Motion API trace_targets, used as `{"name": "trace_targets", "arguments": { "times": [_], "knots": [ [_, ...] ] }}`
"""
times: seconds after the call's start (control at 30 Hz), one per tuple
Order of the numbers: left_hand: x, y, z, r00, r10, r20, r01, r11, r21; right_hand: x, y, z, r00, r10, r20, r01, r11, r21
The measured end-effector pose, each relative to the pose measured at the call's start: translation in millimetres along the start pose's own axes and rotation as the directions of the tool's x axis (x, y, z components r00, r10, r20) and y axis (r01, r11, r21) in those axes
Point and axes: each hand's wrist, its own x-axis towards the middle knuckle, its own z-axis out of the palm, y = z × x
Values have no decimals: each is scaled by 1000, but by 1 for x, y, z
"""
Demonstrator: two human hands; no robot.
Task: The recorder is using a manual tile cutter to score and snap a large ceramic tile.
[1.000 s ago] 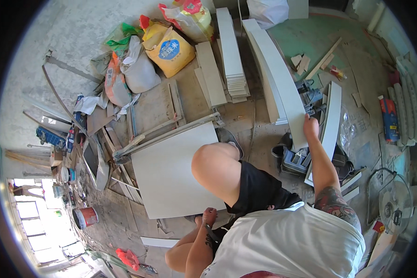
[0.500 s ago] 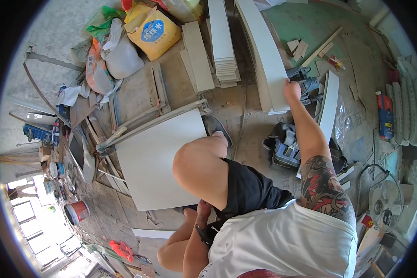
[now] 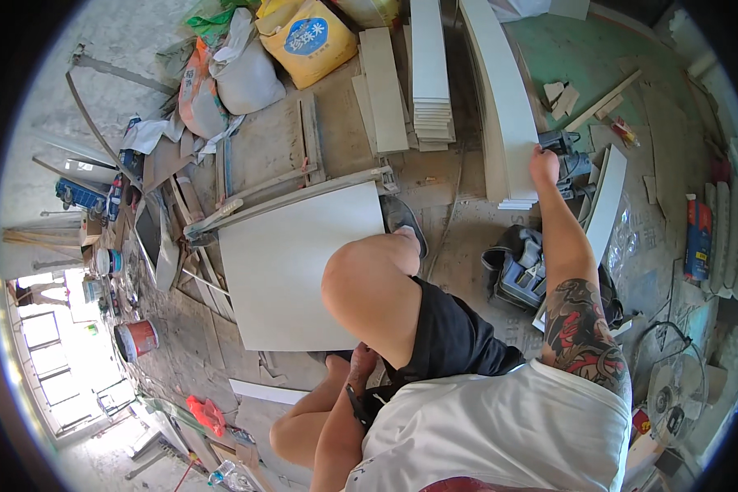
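Observation:
My right hand (image 3: 544, 168) is closed on a power tool (image 3: 572, 160) with a grey-blue body and dark parts; its exact kind is hard to make out. The tool sits beside the near end of a stack of long white boards (image 3: 512, 123). My left hand (image 3: 363, 362) hangs low by my bent leg, close to the near edge of a large white panel (image 3: 291, 279). Its fingers are partly hidden and no object shows in them. The panel lies on the floor, with a long metal rail (image 3: 303, 201) along its far edge.
An open black tool bag (image 3: 517, 266) lies right of my knee. Another stack of white boards (image 3: 431, 74) and a yellow sack (image 3: 307, 41) are at the back. A floor fan (image 3: 676, 394) stands at the right, a red bucket (image 3: 136, 339) at the left.
The view has shifted, so the scene sits farther right in the picture. My right hand stays on the power tool, and my left hand remains low by my leg.

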Motion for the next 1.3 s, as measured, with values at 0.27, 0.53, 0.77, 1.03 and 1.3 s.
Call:
{"name": "trace_targets", "arguments": {
  "times": [0.27, 0.53, 0.77, 1.03, 1.3],
  "knots": [
    [3, -9, 6, 977, -205, 57, 196, 971, 136, -12, -25, -28, 998, -58, 30, 65, 937, -344],
    [10, -6, 12, 912, -396, 104, 359, 896, 262, -51, -46, -45, 965, -254, 67, 257, 853, -455],
    [27, 32, 15, 797, -604, 26, 568, 763, 309, -81, -39, -5, 978, 150, 142, -71, 890, -450],
    [-2, 0, 11, 691, -722, -39, 707, 664, 242, -46, -7, 7, 965, 115, 235, -2, 901, -433],
    [6, 11, 17, 713, -700, -37, 686, 684, 248, -72, -26, -4, 978, 161, 133, -69, 851, -520]
  ]
}}
